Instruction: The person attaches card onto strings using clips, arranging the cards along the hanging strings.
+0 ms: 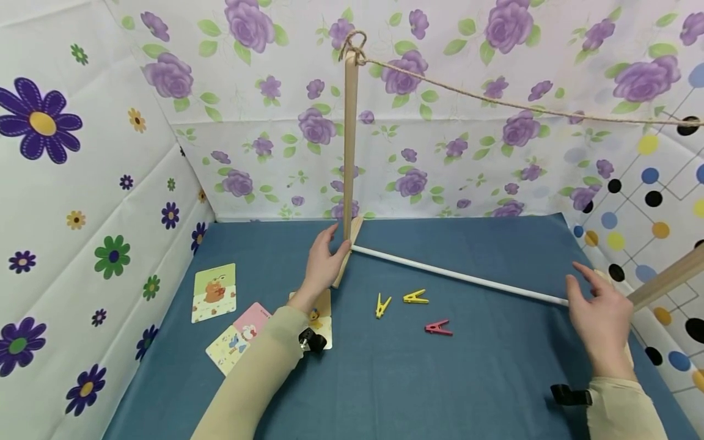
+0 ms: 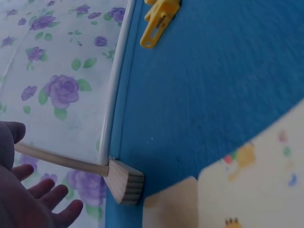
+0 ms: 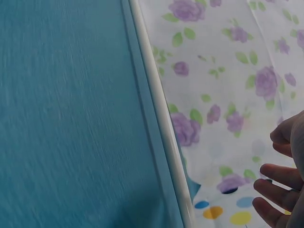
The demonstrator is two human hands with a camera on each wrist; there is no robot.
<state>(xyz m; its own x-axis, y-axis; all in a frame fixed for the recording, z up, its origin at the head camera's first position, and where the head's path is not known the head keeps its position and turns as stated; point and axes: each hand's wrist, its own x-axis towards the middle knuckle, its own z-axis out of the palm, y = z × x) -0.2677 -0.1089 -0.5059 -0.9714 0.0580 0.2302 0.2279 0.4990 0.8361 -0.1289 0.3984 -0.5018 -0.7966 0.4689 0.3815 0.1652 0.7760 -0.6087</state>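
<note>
A wooden post stands upright on a wooden foot, with twine tied round its top and sagging off to the right. My left hand is beside the bottom of this post; its fingers look spread in the left wrist view. From the foot, a white rod runs low across the blue cloth toward a second wooden post, which leans out of view. Close to that rod's right end is my right hand, fingers apart and loosely bent, with that end hidden behind it.
Two yellow clothespins and a red clothespin lie in front of the rod on the blue cloth. On the left are picture cards, one partly under my left forearm. Flowered sheets hang behind and beside.
</note>
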